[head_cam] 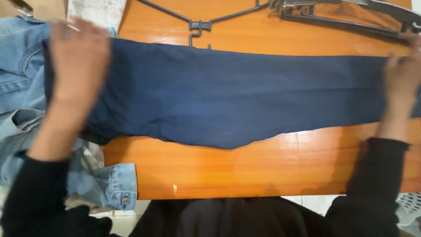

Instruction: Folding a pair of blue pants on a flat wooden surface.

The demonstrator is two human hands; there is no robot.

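Observation:
A pair of dark navy trousers point(228, 96) lies folded lengthwise across an orange wooden table point(245, 166), stretching from left to right. My left hand point(79, 61) rests flat on the left end of the trousers, fingers spread. My right hand point(401, 77) presses on the right end near the table's edge, fingers apart and blurred. Both arms wear black sleeves.
A light blue denim jacket point(22, 101) lies bunched at the left, its cuff point(118, 184) hanging over the front edge. Black plastic hangers point(201, 24) lie at the back, more of them at the back right point(351, 17). A white perforated basket point(410, 206) sits at lower right.

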